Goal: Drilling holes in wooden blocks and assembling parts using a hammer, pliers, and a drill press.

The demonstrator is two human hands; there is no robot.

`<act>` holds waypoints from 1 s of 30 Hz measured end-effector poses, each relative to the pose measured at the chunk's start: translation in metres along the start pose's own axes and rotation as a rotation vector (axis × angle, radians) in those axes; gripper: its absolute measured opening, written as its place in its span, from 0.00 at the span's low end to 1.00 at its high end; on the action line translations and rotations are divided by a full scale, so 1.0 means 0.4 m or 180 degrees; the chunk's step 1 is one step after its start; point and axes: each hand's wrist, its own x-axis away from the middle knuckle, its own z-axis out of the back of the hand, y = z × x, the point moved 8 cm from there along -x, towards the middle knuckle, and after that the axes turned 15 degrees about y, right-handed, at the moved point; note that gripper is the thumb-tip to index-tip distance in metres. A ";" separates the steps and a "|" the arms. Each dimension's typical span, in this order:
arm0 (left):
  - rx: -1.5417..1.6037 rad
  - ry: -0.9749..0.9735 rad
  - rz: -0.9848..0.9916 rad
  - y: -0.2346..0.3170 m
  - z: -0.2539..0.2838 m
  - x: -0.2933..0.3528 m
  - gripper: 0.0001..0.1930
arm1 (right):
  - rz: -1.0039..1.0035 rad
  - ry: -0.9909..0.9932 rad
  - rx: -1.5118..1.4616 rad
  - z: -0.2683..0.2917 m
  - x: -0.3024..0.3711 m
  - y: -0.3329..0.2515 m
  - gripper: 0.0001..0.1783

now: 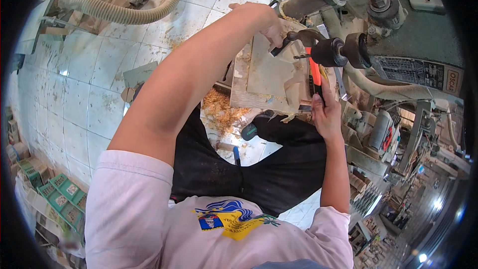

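Note:
My right hand [326, 112] is closed round the orange and black handle of a hammer [315, 72], whose dark head reaches up beside the drill chuck [329, 52]. Farther off, my left hand [266, 22] is bent down over the far edge of the wooden work board [261, 72]. Its fingers curl at a dark, bar-like piece [280, 48] whose kind I cannot make out; the hand itself hides much of the grip. A thin drill bit [301, 57] points out from the chuck, just above the board.
The grey-green machine body [418, 40] fills the upper right. Ribbed hoses [124, 16] curve across the top left and behind the machine. Wood shavings [224, 112] lie on the tiled floor under the board. Green crates [62, 199] stand at the lower left.

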 end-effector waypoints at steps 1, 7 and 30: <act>0.0005 -0.0001 0.0041 -0.004 -0.001 0.003 0.58 | 0.0186 0.0025 0.0258 -0.002 -0.008 -0.002 0.29; 0.0042 0.0265 -0.0023 -0.005 0.000 -0.015 0.57 | 0.0400 0.0062 -0.0077 0.005 0.002 0.012 0.28; 0.0215 0.0244 0.0015 -0.016 -0.020 -0.030 0.60 | 0.0775 0.0400 0.0347 -0.018 0.022 0.049 0.27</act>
